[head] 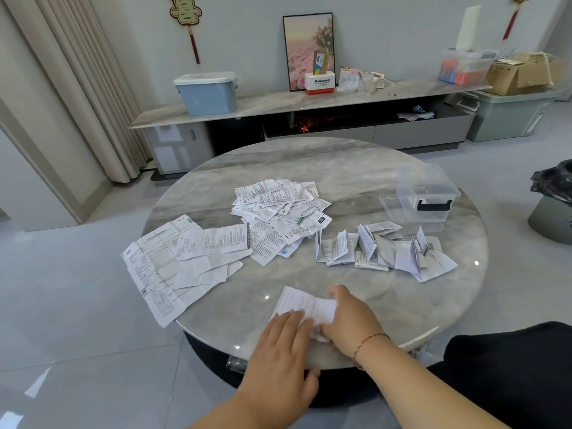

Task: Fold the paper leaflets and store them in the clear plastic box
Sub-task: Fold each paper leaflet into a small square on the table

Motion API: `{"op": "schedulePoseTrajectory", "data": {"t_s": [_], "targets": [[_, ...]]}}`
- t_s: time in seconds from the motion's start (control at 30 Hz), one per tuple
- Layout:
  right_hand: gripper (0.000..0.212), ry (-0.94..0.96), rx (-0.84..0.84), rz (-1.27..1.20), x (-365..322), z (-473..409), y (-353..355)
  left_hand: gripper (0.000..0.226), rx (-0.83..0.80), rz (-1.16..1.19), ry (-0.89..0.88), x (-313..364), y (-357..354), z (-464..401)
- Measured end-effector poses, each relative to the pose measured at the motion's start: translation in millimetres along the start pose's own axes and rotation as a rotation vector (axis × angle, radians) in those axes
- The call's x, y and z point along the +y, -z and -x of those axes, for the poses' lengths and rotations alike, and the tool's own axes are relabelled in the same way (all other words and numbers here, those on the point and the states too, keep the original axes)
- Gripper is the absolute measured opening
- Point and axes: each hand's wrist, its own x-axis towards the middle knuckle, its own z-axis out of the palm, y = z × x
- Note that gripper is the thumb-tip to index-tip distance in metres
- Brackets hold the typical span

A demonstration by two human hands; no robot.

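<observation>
A white printed leaflet [301, 303] lies near the front edge of the round marble table [340, 168]. My left hand [283, 357] lies flat on its near left part with straight fingers. My right hand [351, 318] holds the leaflet's right edge, fingers curled over the paper. Unfolded leaflets are heaped in the table's middle [278, 205] and spread at the left [173, 261]. Several folded leaflets [380, 249] stand in a loose row at the right. The clear plastic box [425, 193] with a black handle sits at the far right, its lid beside it.
A bin with a black bag [554, 199] stands on the floor right of the table. Behind the table runs a low TV cabinet [278, 103] bearing a blue tub, a framed picture and boxes. My dark-clad knee shows at lower right.
</observation>
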Motion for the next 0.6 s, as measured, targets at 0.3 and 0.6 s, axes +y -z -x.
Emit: {"op": "schedulePoseTrajectory", "data": {"t_s": [0.3, 0.6], "targets": [[0.084, 0.425, -0.274, 0.145, 15.0, 11.9, 46.3, 0.029, 0.048, 0.107, -0.212, -25.2, -5.2, 0.6], [0.038, 0.693, -0.074, 0.267, 35.6, 6.3, 5.6, 0.041, 0.049, 0.227, -0.190, -23.1, -1.9, 9.9]]}}
